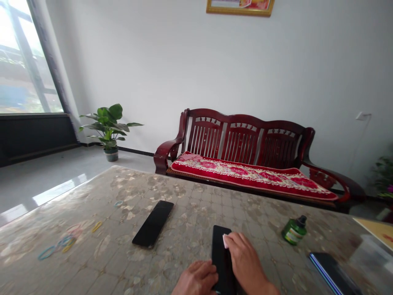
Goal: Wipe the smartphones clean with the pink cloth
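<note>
A black smartphone [220,254] lies on the patterned tablecloth at the near middle of the table. My left hand [198,277] grips its lower left edge with curled fingers. Over the phone's upper right side, my right hand [245,260] pinches a small white folded wipe [225,241] and presses it against the screen. Most of the wipe is hidden under the fingers. To the left, a second black smartphone [153,224] lies flat, apart from both hands. A green bottle [294,230] with a black top stands to the right of my right hand.
Right of the bottle lies another dark phone [333,270] with a blue edge, beside a clear plastic item [371,256]. Several coloured rings [63,243] lie at the table's left. Beyond the table [184,237] stand a wooden bench [239,139] and a potted plant [110,127].
</note>
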Motion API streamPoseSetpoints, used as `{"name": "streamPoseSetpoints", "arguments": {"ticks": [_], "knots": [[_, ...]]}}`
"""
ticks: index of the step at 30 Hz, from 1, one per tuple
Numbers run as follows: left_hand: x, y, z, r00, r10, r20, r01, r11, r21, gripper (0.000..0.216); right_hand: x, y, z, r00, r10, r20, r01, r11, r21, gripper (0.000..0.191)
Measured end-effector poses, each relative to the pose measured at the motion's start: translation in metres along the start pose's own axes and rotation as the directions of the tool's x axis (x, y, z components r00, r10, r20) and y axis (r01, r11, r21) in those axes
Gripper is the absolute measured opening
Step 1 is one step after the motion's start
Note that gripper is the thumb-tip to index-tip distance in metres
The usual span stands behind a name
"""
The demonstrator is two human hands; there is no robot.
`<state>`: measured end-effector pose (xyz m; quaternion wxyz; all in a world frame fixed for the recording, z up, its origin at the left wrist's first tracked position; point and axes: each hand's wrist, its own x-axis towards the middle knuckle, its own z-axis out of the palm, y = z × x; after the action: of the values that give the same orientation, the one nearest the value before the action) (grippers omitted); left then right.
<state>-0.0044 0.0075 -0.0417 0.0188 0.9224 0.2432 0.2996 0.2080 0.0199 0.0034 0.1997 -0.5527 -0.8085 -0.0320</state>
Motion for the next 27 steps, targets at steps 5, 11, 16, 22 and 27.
{"name": "streamPoseSetpoints", "arguments": {"ticks": [5,11,16,22,27], "knots": [[-0.001,0.001,-0.002,0.999,-0.020,0.043,0.022,0.999,-0.043,0.015,-0.007,0.003,-0.005,0.999,-0.012,0.047,0.008,0.998,0.068,0.038],[0.001,0.002,-0.008,1.000,-0.018,0.023,0.019,0.999,-0.041,0.015,0.021,0.008,-0.007,0.994,0.079,0.077,-0.080,0.997,0.012,0.034],[0.003,0.005,-0.014,1.000,-0.018,0.003,0.018,0.999,-0.047,0.018,-0.010,-0.003,-0.014,0.993,0.023,0.119,-0.035,0.994,0.099,0.032],[0.005,0.010,-0.015,0.997,-0.063,0.034,0.064,0.997,-0.035,0.018,-0.009,0.001,-0.014,0.995,0.012,0.099,-0.025,0.992,0.127,0.031],[0.002,0.006,-0.010,0.999,-0.045,0.026,0.046,0.999,-0.025,0.019,0.017,0.004,-0.008,0.994,0.081,0.066,-0.085,0.995,0.050,0.029]]}}
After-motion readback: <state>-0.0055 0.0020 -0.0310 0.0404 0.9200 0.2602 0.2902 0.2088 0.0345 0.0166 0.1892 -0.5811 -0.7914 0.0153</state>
